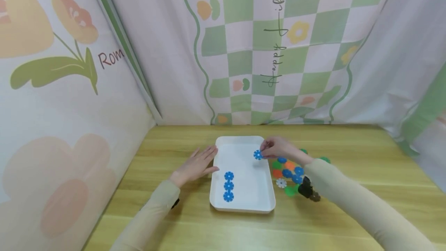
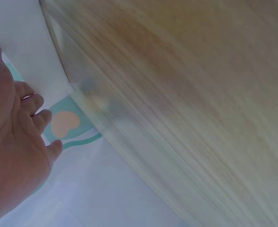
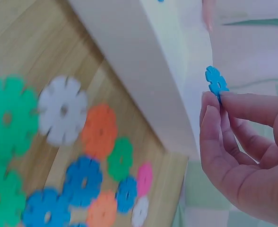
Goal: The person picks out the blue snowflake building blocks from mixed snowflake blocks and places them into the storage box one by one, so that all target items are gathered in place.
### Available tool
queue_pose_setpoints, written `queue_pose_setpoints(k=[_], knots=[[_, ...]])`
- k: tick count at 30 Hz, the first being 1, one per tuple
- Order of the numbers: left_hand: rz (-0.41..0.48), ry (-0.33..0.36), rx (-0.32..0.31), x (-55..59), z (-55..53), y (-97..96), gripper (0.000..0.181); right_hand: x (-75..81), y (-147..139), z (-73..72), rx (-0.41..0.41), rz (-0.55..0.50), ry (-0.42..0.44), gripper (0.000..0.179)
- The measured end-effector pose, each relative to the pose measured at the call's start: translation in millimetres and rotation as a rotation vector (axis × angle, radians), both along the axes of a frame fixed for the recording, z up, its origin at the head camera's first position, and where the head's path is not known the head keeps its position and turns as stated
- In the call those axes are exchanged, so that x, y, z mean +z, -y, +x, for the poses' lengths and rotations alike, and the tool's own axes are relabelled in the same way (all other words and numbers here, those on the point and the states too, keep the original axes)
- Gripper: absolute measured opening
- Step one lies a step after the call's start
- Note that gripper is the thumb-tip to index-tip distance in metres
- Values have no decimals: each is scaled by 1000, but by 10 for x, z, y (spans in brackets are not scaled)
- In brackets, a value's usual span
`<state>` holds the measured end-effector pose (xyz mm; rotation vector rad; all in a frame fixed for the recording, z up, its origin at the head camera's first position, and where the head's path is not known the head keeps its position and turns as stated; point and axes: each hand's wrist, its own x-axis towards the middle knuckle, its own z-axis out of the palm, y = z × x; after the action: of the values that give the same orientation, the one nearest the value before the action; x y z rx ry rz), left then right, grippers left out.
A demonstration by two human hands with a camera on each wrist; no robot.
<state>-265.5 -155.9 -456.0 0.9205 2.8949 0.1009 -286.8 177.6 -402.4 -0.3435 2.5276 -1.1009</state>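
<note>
My right hand [image 1: 277,147] pinches a blue disc [image 1: 257,155] by the tray [image 1: 245,158]'s far-right corner, left hand [image 1: 196,165] spread at its left edge; three discs [image 1: 228,186] already sit near-left, loose pieces [image 1: 287,173] unplaced outside.

A checked curtain [image 1: 265,45] hangs behind the table [image 1: 237,231] — flowered wall [image 1: 69,115] left.
</note>
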Motion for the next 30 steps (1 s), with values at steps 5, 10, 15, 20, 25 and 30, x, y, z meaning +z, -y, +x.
queue_pose_setpoints(k=[5,10,15,20,25,30], knots=[[3,-3,-10,-20,-23,4,77,-74,270,-53,-13,10,16,13],[11,-4,-20,-14,-36,1,75,-124,485,-79,-4,7,36,12],[7,-7,-13,-19,-42,-1,76,-164,668,-95,-11,-5,40,11],[1,-1,-5,-32,-41,5,76,-230,826,-106,-30,28,39,9],[5,-7,-1,-37,-48,4,76,-268,956,-89,-39,55,28,7],[10,-4,9,-38,-52,2,76,-304,1041,-82,-37,66,20,6]])
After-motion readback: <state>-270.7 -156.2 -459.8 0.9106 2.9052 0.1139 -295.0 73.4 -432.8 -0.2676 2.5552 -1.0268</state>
